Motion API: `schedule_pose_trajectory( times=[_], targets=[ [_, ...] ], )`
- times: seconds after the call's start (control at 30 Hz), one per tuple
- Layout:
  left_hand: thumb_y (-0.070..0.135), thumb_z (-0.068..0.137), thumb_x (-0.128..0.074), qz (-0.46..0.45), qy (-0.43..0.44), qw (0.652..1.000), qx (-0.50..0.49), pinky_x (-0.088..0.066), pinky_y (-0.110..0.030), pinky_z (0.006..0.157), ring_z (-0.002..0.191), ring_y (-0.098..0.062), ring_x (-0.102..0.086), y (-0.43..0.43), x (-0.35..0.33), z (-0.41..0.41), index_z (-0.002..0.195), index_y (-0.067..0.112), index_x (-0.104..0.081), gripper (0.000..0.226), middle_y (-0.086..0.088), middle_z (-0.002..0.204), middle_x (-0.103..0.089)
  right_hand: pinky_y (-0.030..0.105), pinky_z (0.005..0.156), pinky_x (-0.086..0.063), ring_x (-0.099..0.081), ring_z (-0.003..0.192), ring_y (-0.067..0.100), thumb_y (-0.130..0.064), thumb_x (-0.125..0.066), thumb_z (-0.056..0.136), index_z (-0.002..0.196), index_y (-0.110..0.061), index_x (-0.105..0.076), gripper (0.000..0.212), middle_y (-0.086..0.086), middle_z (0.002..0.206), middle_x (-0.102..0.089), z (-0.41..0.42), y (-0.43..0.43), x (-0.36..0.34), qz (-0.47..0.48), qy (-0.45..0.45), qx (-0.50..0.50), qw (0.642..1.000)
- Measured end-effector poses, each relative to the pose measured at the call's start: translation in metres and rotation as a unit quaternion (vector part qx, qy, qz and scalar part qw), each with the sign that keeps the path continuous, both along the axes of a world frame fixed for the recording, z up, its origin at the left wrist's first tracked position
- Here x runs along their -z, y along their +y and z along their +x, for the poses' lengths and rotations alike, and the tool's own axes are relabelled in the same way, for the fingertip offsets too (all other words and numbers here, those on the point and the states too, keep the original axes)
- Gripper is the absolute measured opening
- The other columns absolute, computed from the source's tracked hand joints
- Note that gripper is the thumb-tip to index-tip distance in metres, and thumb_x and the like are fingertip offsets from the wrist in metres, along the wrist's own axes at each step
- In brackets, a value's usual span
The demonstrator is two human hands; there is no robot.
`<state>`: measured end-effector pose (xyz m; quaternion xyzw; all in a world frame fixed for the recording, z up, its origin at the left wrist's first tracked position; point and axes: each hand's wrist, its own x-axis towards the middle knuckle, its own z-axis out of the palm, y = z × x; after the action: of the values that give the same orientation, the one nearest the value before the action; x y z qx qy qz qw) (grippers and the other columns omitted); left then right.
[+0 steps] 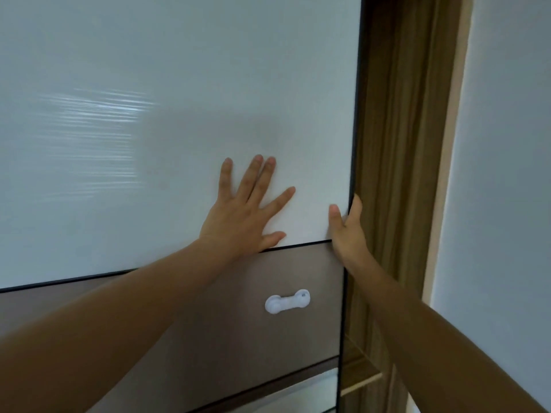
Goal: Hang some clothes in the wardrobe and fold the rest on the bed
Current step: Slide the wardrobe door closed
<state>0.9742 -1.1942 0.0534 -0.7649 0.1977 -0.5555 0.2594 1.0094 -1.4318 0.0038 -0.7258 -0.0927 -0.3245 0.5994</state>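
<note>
The wardrobe's sliding door (167,120) fills most of the view, with a pale glossy upper panel and a brown panel below it. My left hand (247,210) presses flat on the pale panel, fingers spread. My right hand (347,231) grips the door's dark right edge, thumb on the front and fingers curled behind it. To the right of the edge a narrow strip of the wooden wardrobe interior (396,174) shows. No clothes or bed are in view.
A white plastic handle (287,301) sits on the brown panel below my hands. A wooden shelf edge (362,380) shows low inside the wardrobe. A pale wall (507,174) stands to the right of the wooden frame.
</note>
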Motion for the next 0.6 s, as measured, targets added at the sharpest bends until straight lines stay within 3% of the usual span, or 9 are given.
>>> schedule_pose_trajectory(
  times=[0.13, 0.27, 0.37, 0.47, 0.6],
  targets=[
    [0.076, 0.088, -0.037, 0.008, -0.006, 1.0, 0.004, 0.003, -0.077, 0.112, 0.153, -0.044, 0.007, -0.035, 0.001, 0.015, 0.16, 0.032, -0.016, 0.086, -0.026, 0.165, 0.006, 0.045, 0.122, -0.025, -0.027, 0.148, 0.03, -0.049, -0.048, 0.102, 0.162, -0.02, 0.005, 0.085, 0.012, 0.165, -0.018, 0.005, -0.018, 0.02, -0.067, 0.018, 0.093, 0.993],
    [0.071, 0.093, -0.036, 0.006, 0.002, 1.0, 0.009, 0.002, -0.077, 0.112, 0.152, -0.045, 0.008, -0.067, 0.002, 0.024, 0.16, 0.03, -0.015, 0.082, -0.027, 0.165, 0.007, 0.048, 0.126, -0.005, 0.012, 0.155, 0.03, -0.072, -0.036, 0.092, 0.159, -0.027, 0.017, 0.096, 0.008, 0.167, 0.023, 0.002, -0.027, 0.057, -0.203, 0.061, 0.172, 0.962],
    [0.07, 0.095, -0.031, 0.008, 0.005, 1.0, 0.006, 0.005, -0.077, 0.112, 0.152, -0.045, 0.012, -0.09, 0.003, 0.031, 0.161, 0.03, -0.011, 0.08, -0.028, 0.164, 0.01, 0.047, 0.124, 0.002, 0.026, 0.152, 0.029, -0.088, -0.035, 0.076, 0.153, -0.028, 0.03, 0.118, 0.007, 0.162, 0.035, -0.005, -0.03, 0.091, -0.27, 0.1, 0.151, 0.945],
    [0.071, 0.095, -0.028, 0.007, 0.006, 1.0, 0.006, 0.007, -0.076, 0.112, 0.151, -0.046, 0.014, -0.112, 0.003, 0.038, 0.161, 0.029, -0.008, 0.081, -0.028, 0.163, 0.013, 0.046, 0.121, 0.007, 0.036, 0.147, 0.028, -0.095, -0.044, 0.067, 0.139, -0.037, 0.047, 0.13, 0.002, 0.154, 0.049, -0.008, -0.027, 0.115, -0.278, 0.144, 0.111, 0.943],
    [0.071, 0.096, -0.023, 0.008, 0.012, 1.0, 0.006, 0.006, -0.076, 0.112, 0.15, -0.047, 0.018, -0.138, 0.002, 0.047, 0.161, 0.028, -0.004, 0.081, -0.029, 0.162, 0.017, 0.05, 0.12, 0.009, 0.04, 0.144, 0.031, -0.082, -0.06, 0.075, 0.139, -0.035, 0.047, 0.133, 0.004, 0.152, 0.051, -0.002, -0.036, 0.12, -0.265, 0.169, 0.091, 0.945]
  ],
)
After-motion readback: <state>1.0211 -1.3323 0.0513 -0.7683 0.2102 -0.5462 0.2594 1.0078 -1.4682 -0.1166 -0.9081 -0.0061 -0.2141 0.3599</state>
